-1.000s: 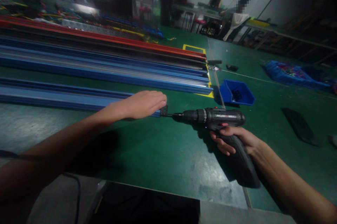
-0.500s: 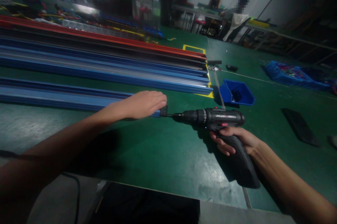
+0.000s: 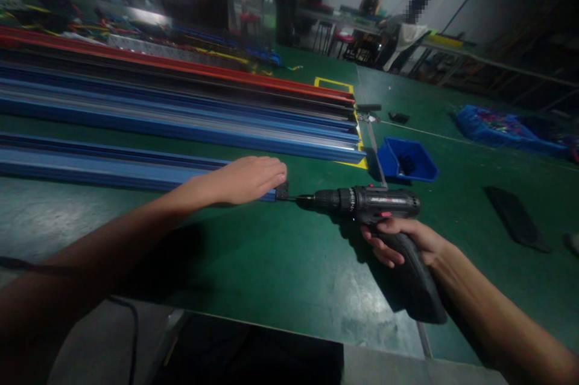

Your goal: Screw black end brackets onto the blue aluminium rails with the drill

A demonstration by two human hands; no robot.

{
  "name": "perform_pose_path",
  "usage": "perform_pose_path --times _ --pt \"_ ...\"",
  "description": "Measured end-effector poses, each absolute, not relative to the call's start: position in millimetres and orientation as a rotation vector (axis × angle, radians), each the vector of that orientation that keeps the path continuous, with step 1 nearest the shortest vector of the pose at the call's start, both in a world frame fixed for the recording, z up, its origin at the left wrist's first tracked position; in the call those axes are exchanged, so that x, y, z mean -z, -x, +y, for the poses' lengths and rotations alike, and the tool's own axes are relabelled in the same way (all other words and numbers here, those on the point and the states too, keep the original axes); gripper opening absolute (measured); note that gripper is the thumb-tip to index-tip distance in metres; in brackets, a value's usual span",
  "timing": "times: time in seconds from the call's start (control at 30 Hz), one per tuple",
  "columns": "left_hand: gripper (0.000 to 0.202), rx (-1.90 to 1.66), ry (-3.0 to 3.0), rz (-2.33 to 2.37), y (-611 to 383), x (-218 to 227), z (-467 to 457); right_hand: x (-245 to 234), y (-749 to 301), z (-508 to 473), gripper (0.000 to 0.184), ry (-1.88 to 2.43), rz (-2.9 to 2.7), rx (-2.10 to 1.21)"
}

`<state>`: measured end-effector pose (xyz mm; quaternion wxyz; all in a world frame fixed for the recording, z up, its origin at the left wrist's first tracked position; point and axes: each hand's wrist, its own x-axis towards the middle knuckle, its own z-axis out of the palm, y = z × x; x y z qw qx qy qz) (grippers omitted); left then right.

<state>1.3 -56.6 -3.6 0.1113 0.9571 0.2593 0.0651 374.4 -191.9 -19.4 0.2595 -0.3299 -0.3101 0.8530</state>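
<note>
My right hand (image 3: 398, 240) is wrapped around the handle of a black cordless drill (image 3: 384, 201), with the index finger by the trigger. The drill points left, and its bit meets a small black end piece (image 3: 283, 190) at the end of a long blue metal profile (image 3: 113, 166). My left hand (image 3: 248, 180) lies over that same end of the profile, its fingers close together and curled over the far side. The fingertips are partly hidden, and any screw at the bit's tip is too small to make out.
Beyond lie several blue, black and red profiles (image 3: 226, 113) side by side. To the right are a blue bin (image 3: 409, 159), a dark flat block (image 3: 515, 219) and a larger blue tray (image 3: 493, 125) of small parts. Other people are in the background. A cable (image 3: 133, 324) hangs near my left arm.
</note>
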Motion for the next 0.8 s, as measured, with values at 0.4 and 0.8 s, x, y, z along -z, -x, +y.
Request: perform_pose_path --times 0.4,0.8 --pt "0.047 -0.194 -2.810 0.774 -2.0 2.5 -57.7 20.5 -373.8 -190.5 0.025 0.882 -0.802 -2.321" --pt "0.048 -0.180 -2.813 0.780 -2.5 1.1 -58.4 20.9 -374.9 -190.5 0.026 0.854 -0.798 -2.340"
